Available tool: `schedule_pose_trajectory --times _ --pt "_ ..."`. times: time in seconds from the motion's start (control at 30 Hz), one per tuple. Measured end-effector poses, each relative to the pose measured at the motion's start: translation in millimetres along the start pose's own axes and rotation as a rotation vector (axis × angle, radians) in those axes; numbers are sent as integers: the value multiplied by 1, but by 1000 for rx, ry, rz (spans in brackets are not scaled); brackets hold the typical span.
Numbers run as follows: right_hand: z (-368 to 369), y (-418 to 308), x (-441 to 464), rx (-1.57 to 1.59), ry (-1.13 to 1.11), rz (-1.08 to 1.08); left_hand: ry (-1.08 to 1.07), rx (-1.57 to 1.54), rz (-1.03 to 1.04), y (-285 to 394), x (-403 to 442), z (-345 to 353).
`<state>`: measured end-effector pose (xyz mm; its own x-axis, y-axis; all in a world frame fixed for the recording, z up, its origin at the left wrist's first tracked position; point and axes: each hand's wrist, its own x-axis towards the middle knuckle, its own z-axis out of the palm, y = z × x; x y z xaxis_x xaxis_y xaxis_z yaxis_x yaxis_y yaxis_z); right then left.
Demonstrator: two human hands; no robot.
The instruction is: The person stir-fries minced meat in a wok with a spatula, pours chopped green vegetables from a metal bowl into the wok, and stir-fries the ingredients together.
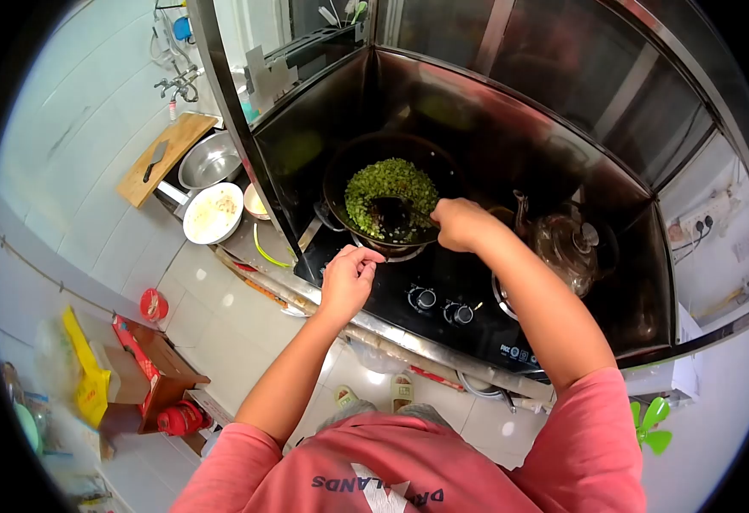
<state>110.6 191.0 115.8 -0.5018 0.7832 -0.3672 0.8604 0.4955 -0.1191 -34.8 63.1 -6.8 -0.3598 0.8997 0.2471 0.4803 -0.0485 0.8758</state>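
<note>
A dark wok (449, 175) stands on the black gas stove, holding finely chopped green vegetables (387, 181). My right hand (461, 225) is closed round the handle of a dark spatula (394, 215), whose blade rests among the green pieces on the near side. At the wok's near edge, my left hand (349, 278) is closed, thumb and fingers pinched at the rim. Exactly how the fingertips grip the edge is hard to make out.
A glass kettle (565, 248) sits on the right burner. Two control knobs (425, 297) face me. Left of the metal partition are a steel basin (210, 161), a white pan (213, 214) and a cutting board (178, 150) with a knife (155, 161). Dark metal panels enclose the stove.
</note>
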Motion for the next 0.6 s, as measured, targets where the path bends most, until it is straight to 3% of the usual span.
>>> schedule_pose_trajectory --times 0.13,0.23,0.3,0.43,0.6 --pt "-53 35 -24 464 -234 73 63 16 -61 7 5 5" --pt "-76 64 -31 435 -224 84 89 68 -80 1 10 14" --pt "-74 77 -22 423 -206 124 134 87 -71 -1 12 17" --pt "-45 106 29 522 -243 154 420 157 -147 -15 17 12" --pt "-4 93 70 793 -194 44 431 173 -200 -19 8 11"
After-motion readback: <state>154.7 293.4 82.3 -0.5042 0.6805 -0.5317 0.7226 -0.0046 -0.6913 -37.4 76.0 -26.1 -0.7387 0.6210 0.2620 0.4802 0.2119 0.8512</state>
